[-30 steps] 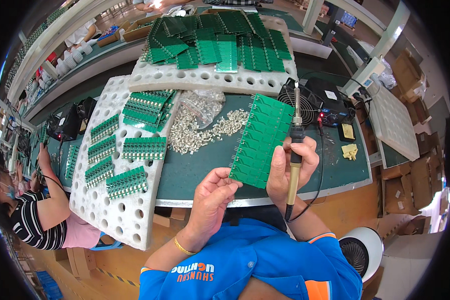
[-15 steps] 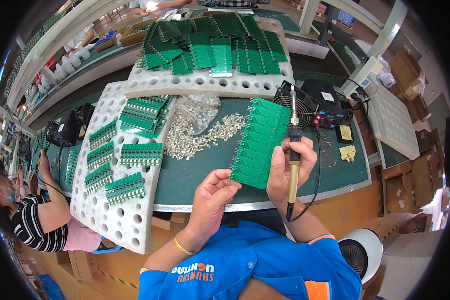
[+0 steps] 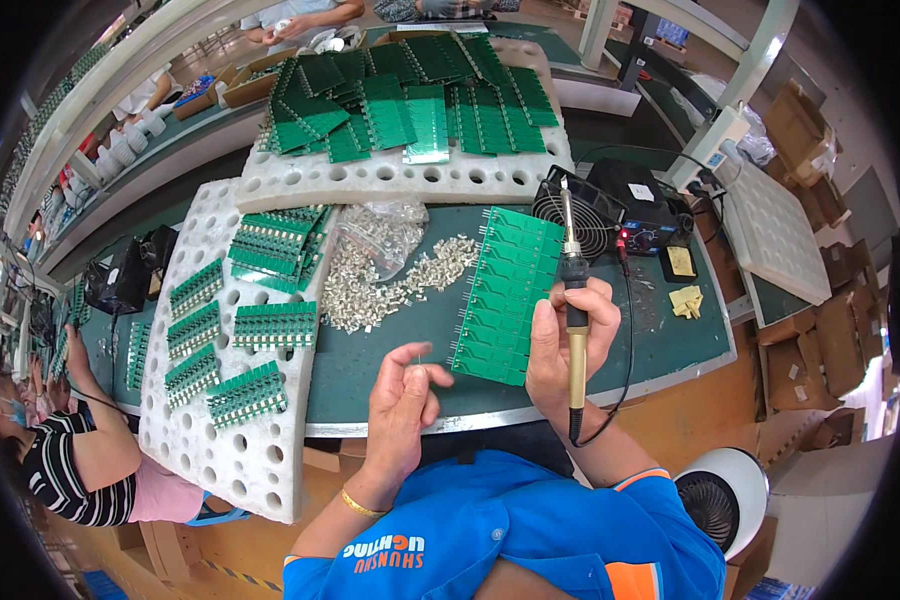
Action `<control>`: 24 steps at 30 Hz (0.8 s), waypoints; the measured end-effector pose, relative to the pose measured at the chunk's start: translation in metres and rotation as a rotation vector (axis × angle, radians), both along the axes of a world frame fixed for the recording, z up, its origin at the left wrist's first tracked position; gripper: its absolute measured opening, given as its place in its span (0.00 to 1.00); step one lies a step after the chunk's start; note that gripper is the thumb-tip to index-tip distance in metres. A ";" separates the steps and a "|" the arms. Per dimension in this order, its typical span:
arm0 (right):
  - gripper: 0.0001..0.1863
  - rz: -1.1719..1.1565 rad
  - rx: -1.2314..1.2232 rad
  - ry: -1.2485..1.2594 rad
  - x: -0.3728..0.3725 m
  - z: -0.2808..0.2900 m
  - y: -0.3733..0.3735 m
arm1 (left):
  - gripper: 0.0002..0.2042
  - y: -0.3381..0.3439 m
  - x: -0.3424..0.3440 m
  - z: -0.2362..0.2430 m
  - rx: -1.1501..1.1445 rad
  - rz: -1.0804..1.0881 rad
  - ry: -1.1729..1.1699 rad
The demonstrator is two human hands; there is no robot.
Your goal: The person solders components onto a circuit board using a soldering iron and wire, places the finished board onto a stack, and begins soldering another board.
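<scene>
**Green panel and iron held over the bench**

The long bench (image 3: 400,350) with its dark green mat carried everything. Two white foam trays full of round holes lay on it — the far tray (image 3: 390,180) stacked with loose green circuit boards (image 3: 410,100), the nearer tray (image 3: 220,440) at the person's left holding rows of small green boards (image 3: 270,250). Between the trays a scattered heap of small silvery metal parts (image 3: 390,275) spilled from a clear plastic bag (image 3: 375,225). A black soldering station (image 3: 642,210) and a small black fan (image 3: 580,205) stood at the right.

The long green panel of joined circuit boards (image 3: 505,295) sat tilted above the mat, its near end gripped by the right hand (image 3: 565,345). That hand's fingers were wrapped around both the panel's edge and the yellow-handled soldering iron (image 3: 573,300), tip pointing away from the person. The left hand (image 3: 400,400) hovered just beside the panel's near corner, fingers curled together — thumb and forefinger pinching a thin metal pin (image 3: 420,352).
</scene>
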State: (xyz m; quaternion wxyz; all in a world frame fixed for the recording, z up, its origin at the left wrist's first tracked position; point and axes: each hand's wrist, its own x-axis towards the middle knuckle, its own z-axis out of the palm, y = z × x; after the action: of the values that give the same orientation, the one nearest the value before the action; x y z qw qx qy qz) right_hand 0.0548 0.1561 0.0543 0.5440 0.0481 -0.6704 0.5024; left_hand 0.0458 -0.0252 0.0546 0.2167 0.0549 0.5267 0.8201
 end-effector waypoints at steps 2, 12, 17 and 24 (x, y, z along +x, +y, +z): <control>0.19 0.029 0.040 -0.082 0.002 0.002 -0.001 | 0.10 -0.007 -0.003 -0.014 0.022 -0.036 -0.029; 0.17 0.010 0.058 -0.060 -0.011 -0.007 0.000 | 0.09 -0.006 -0.016 -0.002 0.105 -0.074 -0.103; 0.17 0.131 -0.076 -0.077 -0.015 -0.009 -0.001 | 0.11 0.003 -0.022 0.008 0.017 -0.010 -0.026; 0.17 0.151 -0.108 -0.132 -0.023 -0.007 0.005 | 0.10 0.005 -0.028 0.008 -0.007 -0.076 0.009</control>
State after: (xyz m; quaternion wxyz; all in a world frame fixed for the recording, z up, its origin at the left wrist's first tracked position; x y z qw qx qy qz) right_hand 0.0320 0.1610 0.0476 0.4609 0.0359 -0.6711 0.5796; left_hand 0.0181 -0.0204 0.0624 0.2455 0.0776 0.5281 0.8092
